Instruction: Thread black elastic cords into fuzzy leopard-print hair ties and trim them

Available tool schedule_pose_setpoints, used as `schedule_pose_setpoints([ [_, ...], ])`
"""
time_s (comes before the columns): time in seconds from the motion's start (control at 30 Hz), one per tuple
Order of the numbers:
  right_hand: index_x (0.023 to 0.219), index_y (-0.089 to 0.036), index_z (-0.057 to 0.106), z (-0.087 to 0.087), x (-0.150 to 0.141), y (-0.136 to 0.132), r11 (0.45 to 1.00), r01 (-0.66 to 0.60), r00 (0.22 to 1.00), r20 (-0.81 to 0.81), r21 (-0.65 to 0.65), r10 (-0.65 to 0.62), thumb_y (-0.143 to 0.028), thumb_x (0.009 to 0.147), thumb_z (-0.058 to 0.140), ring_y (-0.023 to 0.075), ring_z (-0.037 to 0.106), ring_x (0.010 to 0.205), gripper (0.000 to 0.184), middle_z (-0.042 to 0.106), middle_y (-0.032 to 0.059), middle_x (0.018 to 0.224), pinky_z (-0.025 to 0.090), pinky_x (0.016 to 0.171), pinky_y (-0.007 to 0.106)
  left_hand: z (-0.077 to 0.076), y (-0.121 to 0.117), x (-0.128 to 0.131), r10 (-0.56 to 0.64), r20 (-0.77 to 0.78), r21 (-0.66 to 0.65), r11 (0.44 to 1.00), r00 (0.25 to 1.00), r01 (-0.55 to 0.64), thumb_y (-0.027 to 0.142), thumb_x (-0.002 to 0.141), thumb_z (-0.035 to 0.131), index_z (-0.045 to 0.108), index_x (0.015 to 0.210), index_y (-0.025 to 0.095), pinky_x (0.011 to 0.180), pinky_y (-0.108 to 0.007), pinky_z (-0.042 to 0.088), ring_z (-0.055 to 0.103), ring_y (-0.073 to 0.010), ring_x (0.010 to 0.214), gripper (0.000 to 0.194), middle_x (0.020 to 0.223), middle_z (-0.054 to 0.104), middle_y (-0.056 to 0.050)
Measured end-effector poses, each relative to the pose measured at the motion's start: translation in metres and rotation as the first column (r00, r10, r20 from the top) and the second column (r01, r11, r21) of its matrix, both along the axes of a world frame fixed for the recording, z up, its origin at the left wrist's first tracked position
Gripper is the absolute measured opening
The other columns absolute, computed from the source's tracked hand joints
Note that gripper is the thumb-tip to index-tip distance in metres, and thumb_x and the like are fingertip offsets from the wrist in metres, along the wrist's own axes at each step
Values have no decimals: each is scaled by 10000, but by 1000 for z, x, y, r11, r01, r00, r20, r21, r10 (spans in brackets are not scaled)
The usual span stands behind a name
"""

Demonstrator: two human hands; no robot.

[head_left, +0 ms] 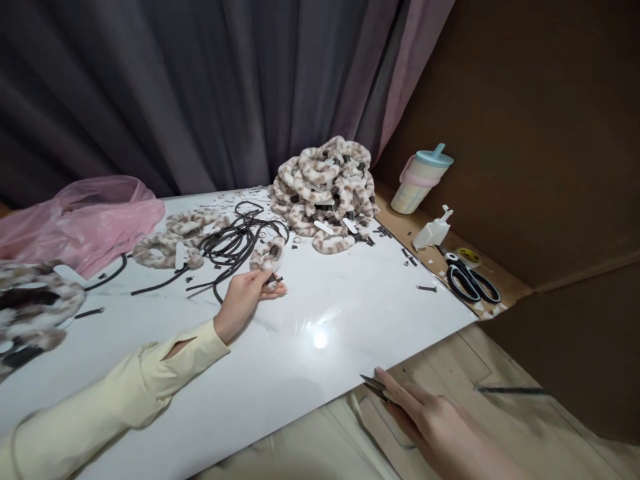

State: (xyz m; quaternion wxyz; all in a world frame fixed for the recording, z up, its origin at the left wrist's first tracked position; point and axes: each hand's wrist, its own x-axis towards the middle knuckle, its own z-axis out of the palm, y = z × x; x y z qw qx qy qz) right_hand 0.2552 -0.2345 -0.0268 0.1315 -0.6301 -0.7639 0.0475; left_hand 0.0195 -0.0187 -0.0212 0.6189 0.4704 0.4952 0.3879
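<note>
My left hand [247,297] reaches across the white board [310,347], its fingers closed on the end of a furry beige-and-brown hair loop [267,255] near a tangle of black cords [235,241]. My right hand [440,427] rests at the board's near edge over the wooden floor, fingers pressed on a small pair of metal snips [376,387] whose points jut to the left. A big heap of the same furry loops [327,193] lies at the far end of the board.
A pink plastic bag [85,220] and more furry loops [30,307] sit at left. Black-handled scissors [470,280], a white tool [434,232] and a lidded pastel cup [420,180] stand on cardboard at right. Dark curtains hang behind; brown cardboard walls the right side.
</note>
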Motion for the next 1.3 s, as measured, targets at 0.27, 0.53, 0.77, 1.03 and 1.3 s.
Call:
schedule_pose_setpoints([
  [0.27, 1223, -181, 547, 68, -6, 48, 987, -75, 979, -179, 143, 100, -261, 892, 470, 113, 565, 440, 349, 690, 40, 710, 464, 450, 196, -1, 1, -1, -9, 43, -17, 1000, 999, 10, 337, 753, 599, 602, 735, 78, 667, -287, 562, 696, -208, 669, 259, 697, 705, -117],
  [0.53, 1064, -77, 607, 47, -71, 161, 979, -185, 943, -265, 90, 202, -205, 876, 492, 108, 493, 455, 255, 612, 29, 579, 333, 463, 206, 0, 3, -2, -22, 79, -22, 999, 997, 24, 358, 745, 612, 610, 800, 75, 648, -280, 560, 688, -195, 635, 289, 679, 695, -94],
  [0.77, 978, -98, 606, 44, -86, 178, 966, -257, 935, -258, -20, 243, -125, 843, 502, 92, 456, 458, 174, 609, 26, 600, 280, 474, 194, -2, 6, -4, -29, 100, -13, 999, 995, 31, 363, 740, 600, 622, 778, 78, 610, -264, 551, 675, -177, 615, 288, 771, 699, -100],
  [1.03, 1001, -106, 606, 41, -86, 178, 971, -239, 945, -231, -11, 230, -117, 825, 497, 100, 470, 453, 207, 617, 31, 601, 286, 475, 196, -2, 7, -4, -17, 110, -33, 999, 994, 21, 337, 751, 586, 606, 732, 94, 591, -247, 541, 665, -161, 597, 245, 699, 682, -69],
  [1.3, 972, -110, 600, 46, -87, 178, 968, -247, 940, -254, -42, 229, -106, 821, 458, 96, 437, 439, 207, 571, 8, 557, 278, 457, 193, -2, 8, -4, -24, 126, -39, 999, 992, 30, 390, 725, 624, 612, 710, 92, 599, -266, 545, 665, -175, 600, 298, 690, 676, -77],
])
